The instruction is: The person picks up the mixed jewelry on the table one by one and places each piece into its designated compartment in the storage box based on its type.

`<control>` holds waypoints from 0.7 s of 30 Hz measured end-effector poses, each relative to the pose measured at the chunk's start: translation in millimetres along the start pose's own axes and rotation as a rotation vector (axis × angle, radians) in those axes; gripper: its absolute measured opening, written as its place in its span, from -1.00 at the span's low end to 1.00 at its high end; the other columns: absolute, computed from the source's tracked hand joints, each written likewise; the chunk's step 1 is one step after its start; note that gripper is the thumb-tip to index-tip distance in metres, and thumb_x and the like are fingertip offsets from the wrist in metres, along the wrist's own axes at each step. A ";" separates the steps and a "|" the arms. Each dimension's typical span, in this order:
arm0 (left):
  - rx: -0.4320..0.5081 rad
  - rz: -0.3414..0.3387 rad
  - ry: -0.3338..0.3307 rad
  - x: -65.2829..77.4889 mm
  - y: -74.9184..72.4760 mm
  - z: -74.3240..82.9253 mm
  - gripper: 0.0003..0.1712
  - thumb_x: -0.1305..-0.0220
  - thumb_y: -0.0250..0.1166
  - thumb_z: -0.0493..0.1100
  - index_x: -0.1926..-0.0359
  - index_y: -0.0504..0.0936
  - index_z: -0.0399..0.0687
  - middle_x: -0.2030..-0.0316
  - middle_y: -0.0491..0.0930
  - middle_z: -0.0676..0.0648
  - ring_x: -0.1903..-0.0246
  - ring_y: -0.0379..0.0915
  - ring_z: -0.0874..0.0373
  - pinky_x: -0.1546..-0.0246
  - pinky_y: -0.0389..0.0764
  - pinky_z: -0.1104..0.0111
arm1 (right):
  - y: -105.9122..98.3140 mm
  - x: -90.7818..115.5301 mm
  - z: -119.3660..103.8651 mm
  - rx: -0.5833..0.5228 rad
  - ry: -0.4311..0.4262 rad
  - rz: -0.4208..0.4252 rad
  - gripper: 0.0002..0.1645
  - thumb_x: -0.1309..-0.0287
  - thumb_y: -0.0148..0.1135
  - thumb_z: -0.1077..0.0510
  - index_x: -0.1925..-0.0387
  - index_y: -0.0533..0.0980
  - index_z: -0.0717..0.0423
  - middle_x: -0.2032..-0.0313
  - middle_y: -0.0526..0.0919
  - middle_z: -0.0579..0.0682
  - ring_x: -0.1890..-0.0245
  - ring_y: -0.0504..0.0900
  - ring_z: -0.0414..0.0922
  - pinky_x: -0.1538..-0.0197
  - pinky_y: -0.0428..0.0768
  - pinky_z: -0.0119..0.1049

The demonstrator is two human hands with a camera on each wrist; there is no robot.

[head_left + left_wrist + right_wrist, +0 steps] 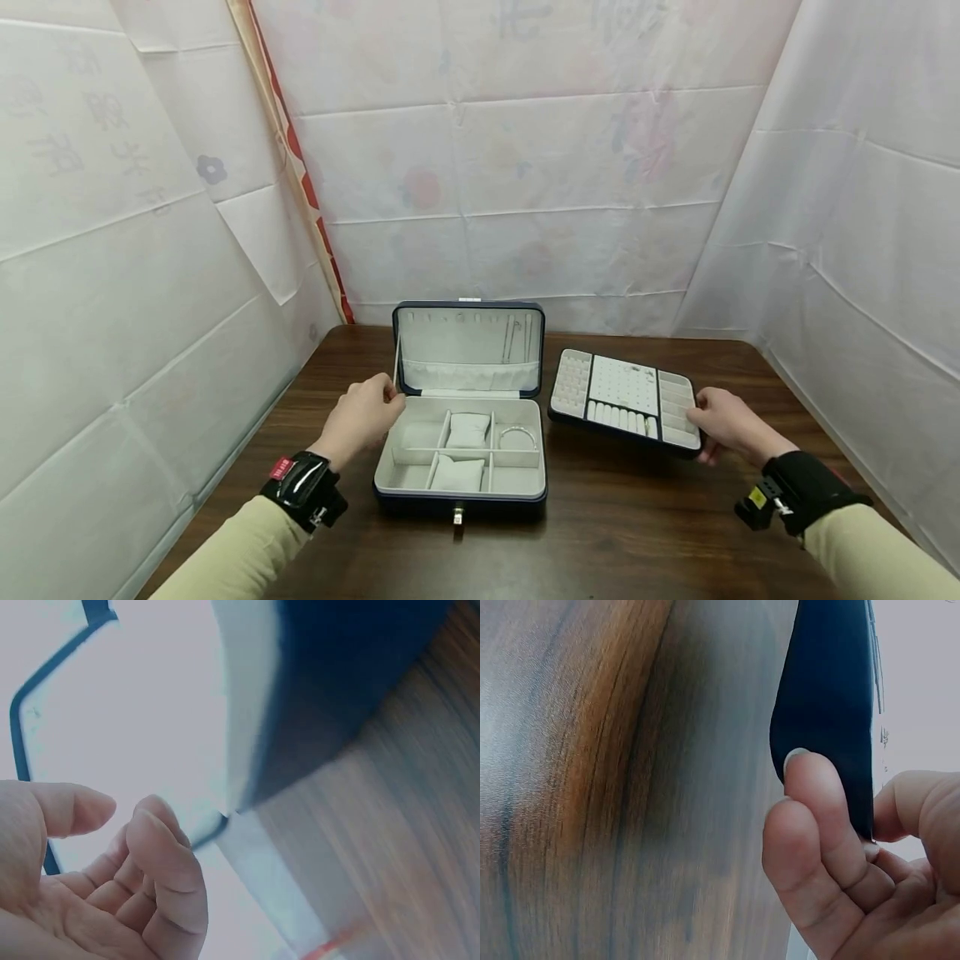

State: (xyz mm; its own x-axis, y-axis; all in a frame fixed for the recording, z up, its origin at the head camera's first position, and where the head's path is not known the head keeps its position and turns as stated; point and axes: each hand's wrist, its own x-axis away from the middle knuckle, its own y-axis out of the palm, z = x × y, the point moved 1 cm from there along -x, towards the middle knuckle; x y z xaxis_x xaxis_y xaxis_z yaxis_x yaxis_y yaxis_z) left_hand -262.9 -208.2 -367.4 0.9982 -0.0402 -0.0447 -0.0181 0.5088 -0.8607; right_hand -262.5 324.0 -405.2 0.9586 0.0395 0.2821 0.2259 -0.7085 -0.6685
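My right hand (731, 423) grips the right end of a dark-blue jewelry tray (622, 360), thumb on top and fingers under the edge. In the right wrist view the fingertips (810, 776) press the tray's dark underside (829, 697). The tray has pale compartments, ring rolls (621, 419) and a dotted earring panel (622, 383). My left hand (363, 417) hovers by the left side of an open jewelry box (459, 498), its fingers loosely curled with nothing between them. Inside the box are two cushions (459, 475) and a bracelet (517, 431).
The box's raised lid (465, 333) holds thin necklaces (516, 337) on its right. A small metal clasp (458, 516) sits at the box front. Everything is on a brown wooden table (600, 533), with white sheeting (525, 167) at the back and both sides.
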 end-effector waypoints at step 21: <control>0.561 -0.453 0.124 -28.0 58.3 66.7 -0.66 -0.52 0.14 -0.11 0.01 0.62 -0.34 0.26 0.69 -0.28 0.47 0.69 -0.02 0.48 0.72 0.21 | 3.1 6.3 0.0 -0.032 -0.025 0.016 -0.41 -0.31 -0.06 0.26 -0.23 0.16 0.61 0.54 0.60 0.16 0.71 0.65 -0.04 0.58 0.67 -0.10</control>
State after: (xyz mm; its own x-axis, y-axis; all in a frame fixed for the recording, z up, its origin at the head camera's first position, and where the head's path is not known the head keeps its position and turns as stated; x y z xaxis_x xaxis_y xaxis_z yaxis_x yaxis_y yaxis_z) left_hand -288.0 -120.0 -382.5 0.8864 -0.4314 0.1680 0.4603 0.7820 -0.4202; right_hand -255.7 322.1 -405.5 0.9661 0.0450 0.2544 0.2054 -0.7312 -0.6505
